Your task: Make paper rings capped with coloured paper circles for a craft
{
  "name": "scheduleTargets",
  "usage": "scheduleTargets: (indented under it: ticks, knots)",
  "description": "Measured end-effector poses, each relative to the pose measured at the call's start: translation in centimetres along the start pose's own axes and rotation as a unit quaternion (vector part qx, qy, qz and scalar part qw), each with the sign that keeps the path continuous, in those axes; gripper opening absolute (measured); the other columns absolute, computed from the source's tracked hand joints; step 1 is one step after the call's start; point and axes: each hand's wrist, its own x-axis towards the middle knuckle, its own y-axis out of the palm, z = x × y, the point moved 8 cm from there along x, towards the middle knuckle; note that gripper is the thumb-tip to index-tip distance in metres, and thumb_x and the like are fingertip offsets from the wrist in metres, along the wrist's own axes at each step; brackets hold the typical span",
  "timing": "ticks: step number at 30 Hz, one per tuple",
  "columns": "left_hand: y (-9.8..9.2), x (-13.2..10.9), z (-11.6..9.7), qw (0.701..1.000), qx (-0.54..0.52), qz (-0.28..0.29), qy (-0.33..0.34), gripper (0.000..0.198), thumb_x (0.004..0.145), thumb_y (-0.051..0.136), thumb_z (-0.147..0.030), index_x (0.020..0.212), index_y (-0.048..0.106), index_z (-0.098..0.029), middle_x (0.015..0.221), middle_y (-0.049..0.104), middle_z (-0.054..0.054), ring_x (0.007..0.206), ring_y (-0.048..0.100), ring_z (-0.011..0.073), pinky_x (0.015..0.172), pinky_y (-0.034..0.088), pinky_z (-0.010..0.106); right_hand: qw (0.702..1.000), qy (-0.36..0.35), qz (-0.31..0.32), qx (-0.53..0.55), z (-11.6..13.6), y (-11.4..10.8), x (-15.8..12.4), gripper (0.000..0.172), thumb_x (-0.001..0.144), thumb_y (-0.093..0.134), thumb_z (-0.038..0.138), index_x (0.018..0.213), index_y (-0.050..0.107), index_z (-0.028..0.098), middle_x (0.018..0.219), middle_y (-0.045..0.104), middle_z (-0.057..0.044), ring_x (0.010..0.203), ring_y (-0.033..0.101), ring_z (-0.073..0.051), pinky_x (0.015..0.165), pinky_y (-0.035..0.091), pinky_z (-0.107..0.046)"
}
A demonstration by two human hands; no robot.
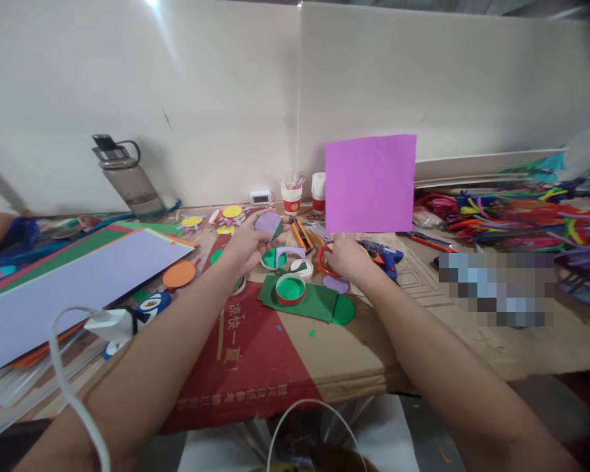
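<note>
My left hand point(250, 247) is closed on a lilac paper disc point(269, 223) with a green piece behind it, held up above the table. My right hand point(345, 254) pinches the bottom edge of a purple paper square point(370, 183) and holds it upright. Red-handled scissors point(324, 259) lie right beside that hand, partly hidden by it. Below both hands lies a green paper sheet point(314, 303) with a red-rimmed tape ring point(290, 289) on it, and a lilac cutout point(335, 284) next to it.
A brown and red cardboard sheet point(285, 354) covers the table. Large lilac and green sheets point(78, 275) lie at left, with a grey water bottle point(128, 177) behind. A blue glue gun point(386, 254), paper cups point(292, 196) and a pile of pipe cleaners point(511, 213) are at right.
</note>
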Motion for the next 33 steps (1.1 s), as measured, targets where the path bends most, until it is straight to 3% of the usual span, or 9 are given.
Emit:
scheduleTargets:
  ticks: [5,9,12,15,19,27,30,33]
  knots:
    - [-0.3,0.1,0.3,0.999,-0.023,-0.008,-0.027,0.025,0.078,0.061,-0.013,0.103,0.06,-0.013,0.099,0.073,0.013,0.087,0.071,0.0229,0.058,0.055,0.025,0.998,-0.013,0.051,-0.042,0.4,0.8,0.1,0.034,0.089,0.051,0.024,0.114,0.064,0.005,0.109,0.068,-0.022,0.101,0.066,-0.028,0.08,0.047,-0.031]
    - [-0.3,-0.1,0.3,0.999,0.003,-0.011,-0.032,0.014,0.083,0.06,-0.019,0.095,0.061,-0.012,0.093,0.073,0.013,0.078,0.072,0.0208,0.048,0.051,0.021,0.997,-0.025,0.049,-0.052,0.5,0.8,-0.1,0.036,0.09,0.054,0.029,0.114,0.064,0.004,0.112,0.066,-0.024,0.105,0.063,-0.031,0.084,0.045,-0.035]
    - [-0.1,-0.3,0.4,0.999,0.024,-0.007,-0.033,0.014,0.081,0.063,-0.018,0.094,0.06,-0.013,0.093,0.074,0.012,0.078,0.072,0.0213,0.048,0.051,0.021,0.997,-0.058,-0.015,-0.057,1.1,-0.1,-0.2,0.038,0.091,0.053,0.034,0.113,0.066,0.006,0.112,0.065,-0.024,0.109,0.059,-0.033,0.089,0.043,-0.039]
    - [0.0,-0.5,0.3,0.999,0.033,-0.011,-0.024,0.018,0.079,0.065,-0.02,0.095,0.06,-0.014,0.093,0.074,0.012,0.081,0.072,0.0219,0.048,0.051,0.021,0.987,-0.129,-0.087,0.042,2.4,-1.3,-0.3,0.03,0.093,0.05,0.031,0.11,0.069,0.015,0.11,0.066,-0.015,0.102,0.06,-0.025,0.089,0.042,-0.034]
    - [0.0,-0.5,0.2,0.999,0.033,-0.012,-0.009,0.019,0.077,0.067,-0.021,0.093,0.06,-0.014,0.094,0.074,0.011,0.081,0.072,0.022,0.048,0.051,0.021,0.964,-0.192,-0.104,0.152,4.0,-2.2,-0.4,0.023,0.091,0.052,0.023,0.102,0.071,0.018,0.104,0.066,-0.009,0.095,0.06,-0.018,0.084,0.042,-0.026]
    - [-0.8,-0.4,0.1,0.998,0.008,-0.054,0.012,0.025,0.072,0.072,-0.023,0.091,0.059,-0.015,0.089,0.073,0.008,0.085,0.072,0.0211,0.057,0.054,0.022,0.983,-0.179,0.009,0.038,7.0,-1.6,0.4,0.024,0.089,0.055,0.027,0.103,0.07,0.015,0.115,0.064,-0.015,0.101,0.062,-0.023,0.083,0.045,-0.028]
    - [-1.1,-0.2,0.1,0.998,0.011,-0.064,0.016,0.024,0.072,0.07,-0.022,0.093,0.058,-0.015,0.089,0.073,0.008,0.083,0.072,0.0207,0.052,0.051,0.02,0.986,-0.163,0.044,0.001,8.1,-0.8,1.5,0.028,0.088,0.056,0.026,0.111,0.068,0.014,0.123,0.062,-0.018,0.103,0.064,-0.024,0.081,0.047,-0.028]
    - [-1.2,-0.1,0.0,0.998,0.014,-0.062,0.025,0.024,0.073,0.067,-0.021,0.094,0.059,-0.015,0.091,0.073,0.009,0.08,0.071,0.0205,0.046,0.047,0.019,0.985,-0.155,0.072,-0.013,9.1,0.3,2.7,0.033,0.076,0.07,0.024,0.108,0.07,0.013,0.111,0.068,-0.018,0.098,0.067,-0.026,0.079,0.049,-0.028]
